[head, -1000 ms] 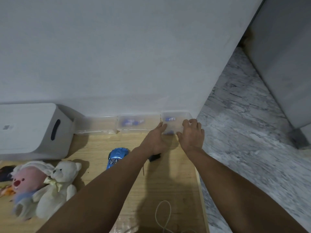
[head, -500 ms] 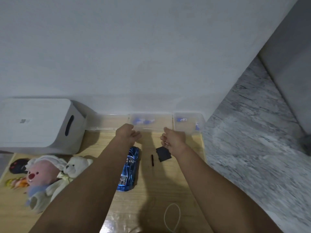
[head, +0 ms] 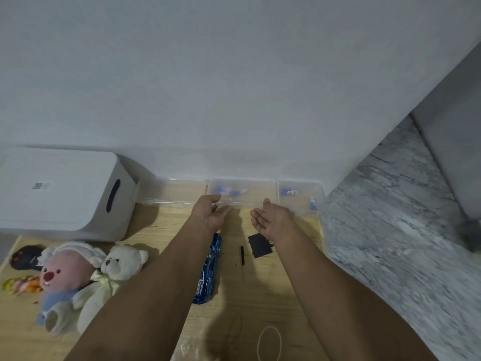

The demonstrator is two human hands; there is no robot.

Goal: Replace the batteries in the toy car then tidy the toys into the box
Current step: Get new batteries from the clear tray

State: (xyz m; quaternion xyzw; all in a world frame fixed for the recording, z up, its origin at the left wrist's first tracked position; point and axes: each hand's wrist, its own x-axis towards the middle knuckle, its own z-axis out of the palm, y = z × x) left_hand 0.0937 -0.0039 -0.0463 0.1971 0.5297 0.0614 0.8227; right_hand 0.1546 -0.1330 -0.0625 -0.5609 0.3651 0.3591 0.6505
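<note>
Reaching forward over a wooden table (head: 260,303), the left hand (head: 209,213) and the right hand (head: 272,218) hover palms inward with fingers loosely extended — neither holds anything. Just beyond the left fingertips (head: 217,198) sits the middle clear plastic tray (head: 243,192) with blue batteries (head: 229,191) inside; a second battery tray (head: 299,195) stands to its right, beyond the right hand. The blue toy car (head: 208,269) lies on the table nearer the person, partly hidden under the left forearm, well short of the fingers. Between the arms lie a small black screwdriver (head: 242,255) and a black battery cover (head: 260,245) — the cover just under the right wrist. At the left, a pink plush (head: 61,274) and a white teddy bear (head: 114,272) lie before a white storage box (head: 59,191).
</note>
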